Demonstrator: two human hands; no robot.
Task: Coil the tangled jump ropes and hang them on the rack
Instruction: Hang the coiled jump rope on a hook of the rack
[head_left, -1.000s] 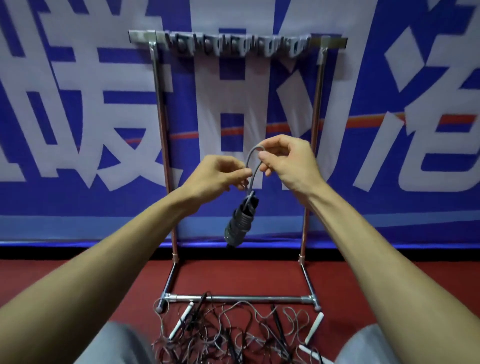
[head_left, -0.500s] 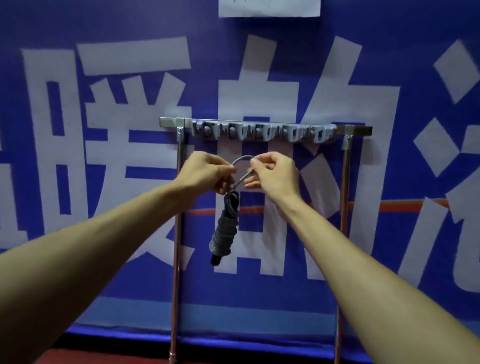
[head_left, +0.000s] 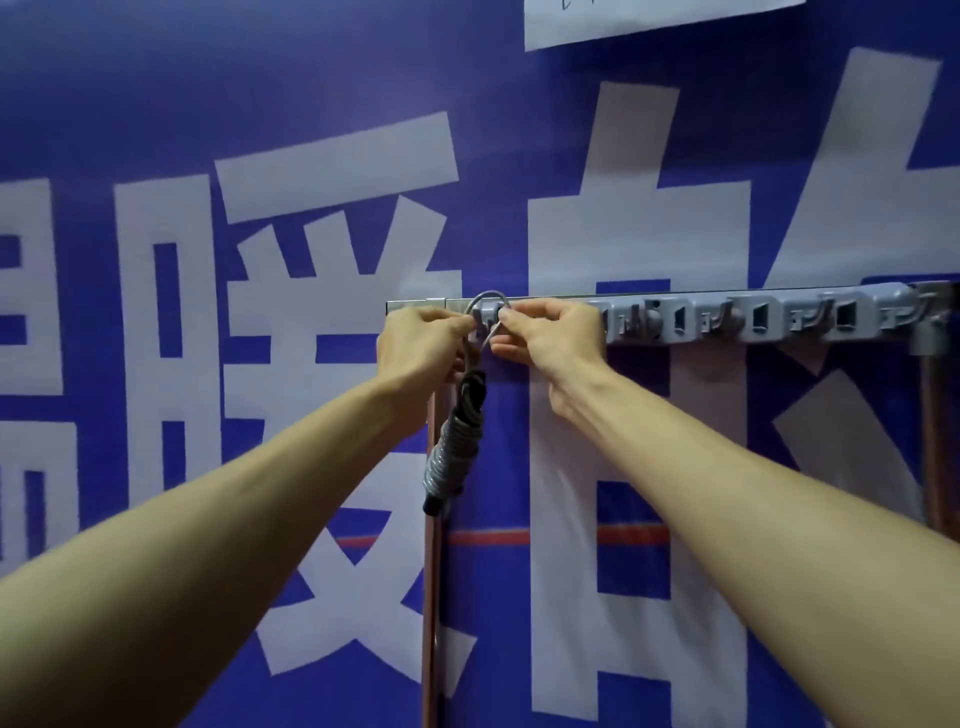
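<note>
Jump rope (head_left: 453, 447) loop pinched in left hand (head_left: 423, 343) and right hand (head_left: 550, 335) fingers (head_left: 524, 310) at rack (head_left: 779, 317)

Both arms stretched forward — left hand (head_left: 423, 343) and right hand (head_left: 550, 338) nearly touching, fingers curled, each pinching rope loop (head_left: 487, 294).

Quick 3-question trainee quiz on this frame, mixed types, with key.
1. True or false: the coiled jump rope hangs below the hands.
2. Multiple choice: at which part of the hook strip is the rope's loop? A) left end B) middle C) right end
3. Short answer: which hands pinch the loop?

Key: 1 true; 2 A; 3 both, the left hand and the right hand.
</note>
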